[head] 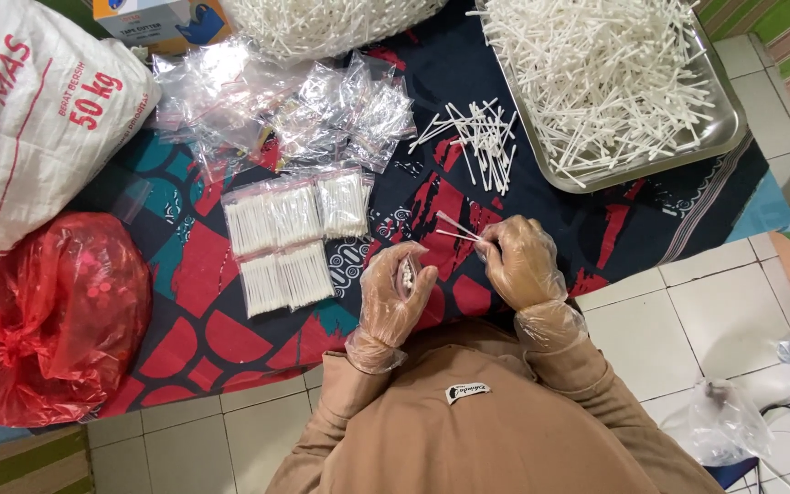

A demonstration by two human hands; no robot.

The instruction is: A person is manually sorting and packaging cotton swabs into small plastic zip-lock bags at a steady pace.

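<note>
Both my hands wear thin clear plastic gloves over a patterned cloth (185,265) on the floor. My left hand (395,293) is closed around a bunch of white cotton swabs, their tips showing at my thumb. My right hand (518,261) pinches two or three swabs (454,227) that point left. A loose pile of swabs (482,137) lies on the cloth just beyond my hands. Several filled clear packets of swabs (290,238) lie in two rows to the left.
A metal tray (729,133) heaped with swabs sits at the upper right. Empty clear bags (276,101) lie at the top centre, with a red plastic bag (43,316) and a white sack (29,119) at left. Cables and a cardboard box are at right.
</note>
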